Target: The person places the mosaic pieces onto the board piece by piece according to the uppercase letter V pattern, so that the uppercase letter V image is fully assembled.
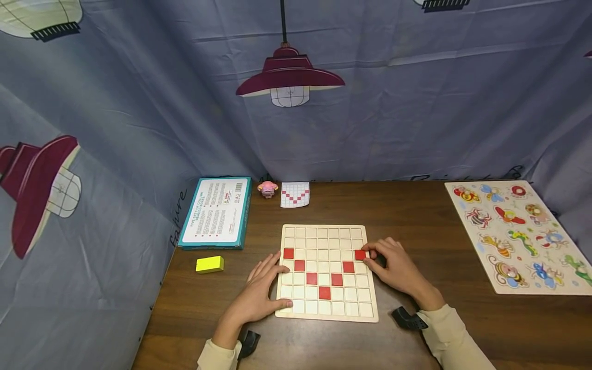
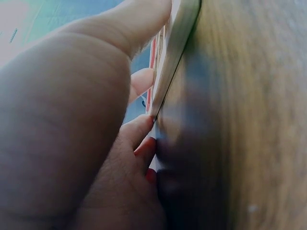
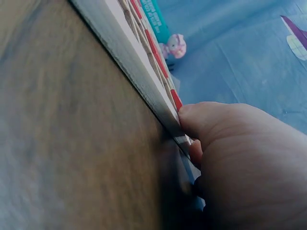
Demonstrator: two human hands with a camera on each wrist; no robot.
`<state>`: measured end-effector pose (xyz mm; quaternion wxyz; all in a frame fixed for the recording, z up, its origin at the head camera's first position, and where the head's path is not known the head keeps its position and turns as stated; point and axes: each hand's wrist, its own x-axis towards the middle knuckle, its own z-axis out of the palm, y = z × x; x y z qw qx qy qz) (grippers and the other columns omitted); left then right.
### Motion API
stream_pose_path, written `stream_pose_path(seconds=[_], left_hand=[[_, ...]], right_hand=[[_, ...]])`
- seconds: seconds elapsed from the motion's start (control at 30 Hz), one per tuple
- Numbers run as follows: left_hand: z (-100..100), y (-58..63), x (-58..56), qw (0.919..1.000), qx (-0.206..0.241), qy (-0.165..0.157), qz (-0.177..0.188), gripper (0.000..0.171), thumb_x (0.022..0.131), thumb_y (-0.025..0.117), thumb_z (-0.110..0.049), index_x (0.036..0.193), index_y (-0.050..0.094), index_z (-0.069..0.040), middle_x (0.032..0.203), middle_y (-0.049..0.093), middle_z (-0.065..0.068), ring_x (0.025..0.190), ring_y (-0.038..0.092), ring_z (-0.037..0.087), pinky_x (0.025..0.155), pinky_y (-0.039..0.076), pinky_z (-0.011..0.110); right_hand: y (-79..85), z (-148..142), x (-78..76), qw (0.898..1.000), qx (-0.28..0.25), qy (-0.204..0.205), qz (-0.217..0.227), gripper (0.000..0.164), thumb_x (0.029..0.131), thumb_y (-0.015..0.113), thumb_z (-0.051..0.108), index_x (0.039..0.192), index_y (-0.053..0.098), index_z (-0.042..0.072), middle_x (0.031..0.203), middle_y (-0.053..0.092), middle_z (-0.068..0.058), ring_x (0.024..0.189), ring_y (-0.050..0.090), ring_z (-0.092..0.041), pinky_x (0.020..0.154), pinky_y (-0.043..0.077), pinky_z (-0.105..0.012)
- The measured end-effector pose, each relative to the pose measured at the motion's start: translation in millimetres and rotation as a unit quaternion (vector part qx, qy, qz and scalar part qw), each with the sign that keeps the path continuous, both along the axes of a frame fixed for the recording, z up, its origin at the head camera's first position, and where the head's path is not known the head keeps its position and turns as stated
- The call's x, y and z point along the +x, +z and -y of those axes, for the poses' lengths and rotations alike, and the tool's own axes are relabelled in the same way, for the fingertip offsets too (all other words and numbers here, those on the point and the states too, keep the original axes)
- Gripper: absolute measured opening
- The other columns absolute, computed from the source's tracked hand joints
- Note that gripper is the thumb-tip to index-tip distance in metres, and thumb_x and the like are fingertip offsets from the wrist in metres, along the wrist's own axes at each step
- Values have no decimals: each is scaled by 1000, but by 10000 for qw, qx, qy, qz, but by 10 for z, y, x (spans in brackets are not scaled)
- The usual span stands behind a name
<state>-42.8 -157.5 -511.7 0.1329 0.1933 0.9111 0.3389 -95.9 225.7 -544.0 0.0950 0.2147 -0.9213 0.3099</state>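
Note:
A light wooden grid board (image 1: 330,314) lies flat on the table, with several red square tiles set in its cells in a V shape. My left hand (image 1: 259,295) rests along the board's left side, fingers spread and fairly straight, thumb over the front-left corner; the left wrist view shows fingertips against the board's edge. At the right edge, my right hand (image 1: 395,264) pinches a red tile (image 1: 360,255) between thumb and index finger, at the top right end of the V. In the right wrist view the thumb (image 3: 192,120) touches that tile; the other fingers are mostly hidden.
Behind the board stand a small pink figurine (image 1: 267,189) and a white card (image 1: 295,202) with a red V pattern. At left are a teal box (image 1: 215,210) and a yellow block (image 1: 209,264). An insect puzzle board (image 1: 515,236) lies at right.

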Motion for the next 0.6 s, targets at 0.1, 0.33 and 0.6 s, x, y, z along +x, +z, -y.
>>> stream_pose_path(seconds=[0.1,0.33,0.6], left_hand=[[1,1,2,10000,-6,11,12,67,81,86,-40,137,56,-19,172,21,5,159,16,34,127,13,61],[10,12,0,10000,-3,14,-11,66,82,85,-42,137,56,-20,172,21,5,159,16,33,127,12,61],[5,22,-3,10000,20,-28,-33,65,82,84,-42,136,56,-20,172,21,5,159,16,33,127,12,61]], right_hand=[[0,1,-2,10000,18,13,5,23,85,82,18,105,71,20,81,51,16,86,42,-6,80,25,-25],[17,14,-12,9998,-106,59,-137,24,83,83,17,104,73,21,80,52,15,84,42,-6,80,24,-23],[19,-7,-17,9998,-145,13,-119,24,83,83,15,104,73,22,80,51,16,83,42,-5,79,27,-25]])
